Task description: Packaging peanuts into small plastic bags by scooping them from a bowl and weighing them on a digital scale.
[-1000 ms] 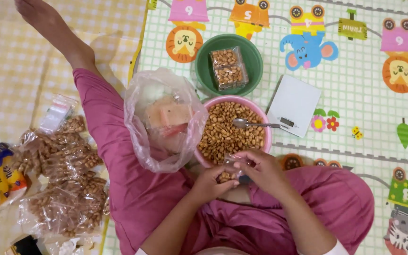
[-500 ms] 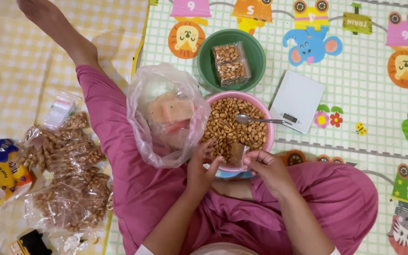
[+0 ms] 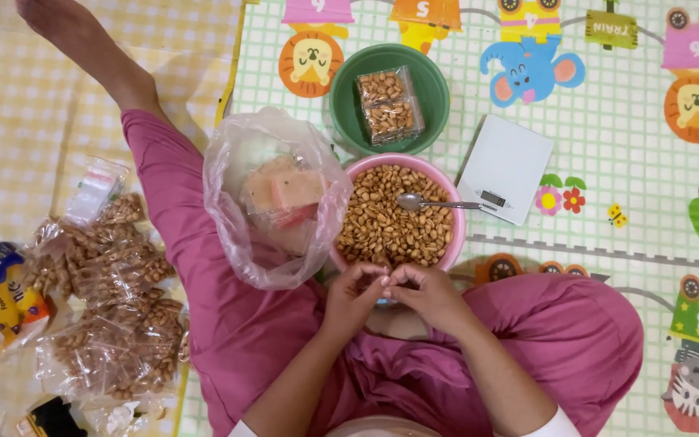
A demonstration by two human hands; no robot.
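At the near rim of the pink bowl (image 3: 456,212), both hands worked together on a small item.

The left hand (image 3: 352,298) and right hand (image 3: 425,293) met fingertip to fingertip, each grip pinched closed over something too hidden to name. Plenty of roasted peanuts (image 3: 390,226) remained in the bowl, a spoon (image 3: 434,203) resting on them. Two filled packets (image 3: 388,105) lay in the green bowl (image 3: 348,97) beyond, many more bagged packets (image 3: 111,316) were piled at the mat's left edge, and a white scale (image 3: 505,166) sat beside the bowls.
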